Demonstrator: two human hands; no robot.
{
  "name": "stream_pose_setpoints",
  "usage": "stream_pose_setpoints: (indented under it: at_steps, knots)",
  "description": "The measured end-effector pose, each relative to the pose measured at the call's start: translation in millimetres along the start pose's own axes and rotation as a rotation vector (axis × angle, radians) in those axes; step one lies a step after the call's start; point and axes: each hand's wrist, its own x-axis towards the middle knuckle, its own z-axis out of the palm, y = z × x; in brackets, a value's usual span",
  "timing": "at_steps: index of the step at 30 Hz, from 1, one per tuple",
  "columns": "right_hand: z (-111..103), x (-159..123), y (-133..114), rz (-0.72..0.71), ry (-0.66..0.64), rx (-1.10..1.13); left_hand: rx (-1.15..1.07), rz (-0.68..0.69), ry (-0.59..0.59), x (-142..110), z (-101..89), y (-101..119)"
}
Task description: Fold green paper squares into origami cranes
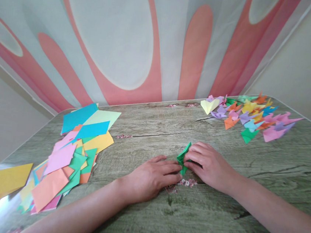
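Observation:
A small green folded origami paper [183, 157] stands partly raised near the middle of the wooden table. My right hand [204, 164] pinches it from the right, with thumb and fingers bent round its side. From the left, my left hand [156, 176] lies low over the tabletop, its fingertips pressed on the near end of the same paper. Both hands cover part of the paper, so its full shape is hidden.
Loose square coloured papers [59, 158] lie in a messy heap at the left. Several folded paper cranes [251, 117] are grouped at the back right, beside a pale yellow folded piece [209, 106]. Behind the table [149, 127] hangs a pink and white patterned cloth [171, 40].

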Motion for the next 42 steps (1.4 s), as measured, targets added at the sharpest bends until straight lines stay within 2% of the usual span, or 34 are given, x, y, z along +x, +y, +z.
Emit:
stream_pose_setpoints:
  at_steps: [10, 30, 34, 38, 42]
  knots:
    - [-0.6, 0.6, -0.4, -0.037, -0.001, 0.006, -0.133, -0.06, 0.059, 4.0, 1.6, 3.8]
    - [-1.1, 0.2, 1.0, -0.025, -0.027, 0.011, -0.099, -0.062, 0.03, 5.7, 3.5, 0.6]
    - [0.1, -0.7, 0.5, -0.022, -0.016, 0.013, -0.072, -0.068, -0.008, 5.6, 1.2, 1.3]
    - [3.6, -3.2, 1.0, 0.04, 0.031, 0.037, -0.076, -0.063, -0.013, 5.1, -0.2, 1.0]
    - [3.3, -7.6, 3.4, 0.086, 0.135, 0.093, -0.086, -0.067, 0.001, 1.2, -2.2, -0.7]
